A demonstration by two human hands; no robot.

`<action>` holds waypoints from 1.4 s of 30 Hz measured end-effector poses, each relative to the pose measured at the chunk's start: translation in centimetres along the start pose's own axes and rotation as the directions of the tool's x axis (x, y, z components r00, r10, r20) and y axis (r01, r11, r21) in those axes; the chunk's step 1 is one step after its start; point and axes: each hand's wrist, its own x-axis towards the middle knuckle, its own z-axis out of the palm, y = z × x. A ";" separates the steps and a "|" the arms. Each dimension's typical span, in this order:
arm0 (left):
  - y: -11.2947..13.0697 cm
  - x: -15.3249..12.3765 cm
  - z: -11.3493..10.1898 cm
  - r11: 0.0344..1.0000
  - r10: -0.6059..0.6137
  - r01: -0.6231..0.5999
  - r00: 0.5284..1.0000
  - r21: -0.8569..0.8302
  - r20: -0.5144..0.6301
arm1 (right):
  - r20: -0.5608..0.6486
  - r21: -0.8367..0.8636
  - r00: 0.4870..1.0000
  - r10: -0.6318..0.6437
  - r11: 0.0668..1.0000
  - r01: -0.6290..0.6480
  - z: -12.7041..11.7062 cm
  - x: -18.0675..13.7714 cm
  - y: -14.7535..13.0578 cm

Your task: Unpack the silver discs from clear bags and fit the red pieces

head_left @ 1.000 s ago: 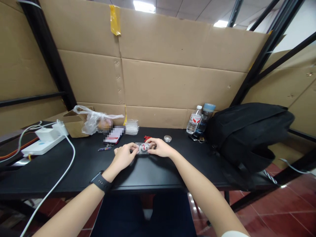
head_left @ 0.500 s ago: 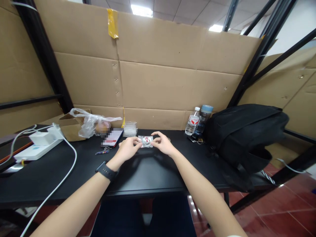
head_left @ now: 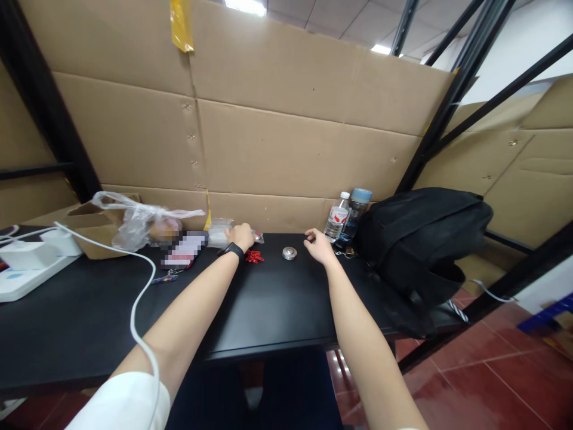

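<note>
My left hand (head_left: 242, 236), with a black watch on the wrist, reaches to the back of the black table (head_left: 277, 298). Its fingers are closed on a small clear packet (head_left: 258, 237), right beside a stack of clear bags (head_left: 219, 233). A little red piece (head_left: 253, 257) lies on the table just under that wrist. My right hand (head_left: 316, 243) rests on the table with fingers loosely curled and nothing visible in them. It sits just right of a small round metal disc (head_left: 289, 253).
A phone (head_left: 183, 251), a plastic bag (head_left: 138, 221) and a cardboard box (head_left: 92, 230) lie at the left. A white power strip (head_left: 20, 278) with a cable (head_left: 136, 292) is far left. Two bottles (head_left: 344, 218) and a black backpack (head_left: 416, 245) stand at the right. Cardboard walls the back.
Both hands held the clear packet together above the table; now they are apart. The left hand has carried it back to the stack of bags, the right has moved right.
</note>
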 end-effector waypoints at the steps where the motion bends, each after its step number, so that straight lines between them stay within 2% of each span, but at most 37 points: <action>1: 0.0 -0.2 0.3 1.000 0.012 -0.011 1.000 0.018 -0.023 | 0.018 -0.035 1.000 0.015 0.999 -0.015 0.0 0.0 0.3; 4: -0.5 -0.9 0.7 0.993 0.081 -0.070 0.989 0.093 -0.123 | 0.089 -0.087 0.996 0.017 0.996 -0.009 0.1 -0.2 0.3; 6: -0.9 -1.3 0.5 0.978 0.171 -0.142 0.966 0.153 -0.195 | 0.173 -0.052 0.985 -0.029 0.998 0.038 0.4 -0.5 -0.2; 7: -1.1 -1.4 0.2 0.965 0.231 -0.197 0.953 0.175 -0.198 | 0.218 -0.022 0.974 -0.061 0.997 0.068 0.6 -0.7 -0.6; 9: -1.5 -1.8 -0.5 0.923 0.369 -0.351 0.924 0.161 -0.099 | 0.288 0.030 0.950 -0.123 0.992 0.119 1.2 -0.9 -1.1; 11: -2.0 -2.4 -1.2 0.852 0.515 -0.517 0.856 0.079 0.046 | 0.310 0.060 0.937 -0.158 0.987 0.147 1.9 -1.0 -1.5; 13: -2.5 -3.6 -1.6 0.772 0.632 -0.635 0.770 0.008 0.092 | 0.311 0.079 0.935 -0.171 0.985 0.154 2.4 -1.0 -1.6; 16: -3.3 -5.7 -1.7 0.689 0.725 -0.725 0.688 0.004 0.027 | 0.312 0.096 0.934 -0.174 0.984 0.151 2.8 -1.0 -1.5; 20: -3.7 -7.7 -0.7 0.654 0.756 -0.754 0.652 0.057 -0.048 | 0.310 0.116 0.932 -0.189 0.980 0.160 2.8 -1.1 -1.5; 26: -3.1 -7.9 0.3 0.678 0.733 -0.733 0.669 0.053 -0.121 | 0.307 0.084 0.932 -0.192 0.981 0.175 2.5 -1.3 -2.0; 29: -2.8 -8.0 0.0 0.730 0.669 -0.683 0.723 -0.034 -0.173 | 0.246 0.115 0.946 -0.213 0.975 0.190 2.3 -1.3 -2.5; 32: -2.8 -8.2 -0.8 0.804 0.534 -0.566 0.822 -0.183 -0.197 | 0.195 0.270 0.961 -0.195 0.953 0.138 2.4 -1.6 -3.8; 34: -3.0 -8.3 -1.4 0.818 0.460 -0.498 0.867 -0.288 -0.192 | 0.211 0.432 0.961 -0.177 0.899 0.071 2.6 -2.1 -5.1; 38: -3.2 -8.3 -2.1 0.756 0.385 -0.415 0.907 -0.506 -0.169 | 0.256 0.671 0.936 -0.241 0.742 0.008 3.4 -3.4 -8.1; 42: -3.2 -8.4 -2.1 0.716 0.370 -0.371 0.920 -0.591 -0.130 | 0.262 0.739 0.928 -0.266 0.674 -0.015 4.2 -4.5 -10.1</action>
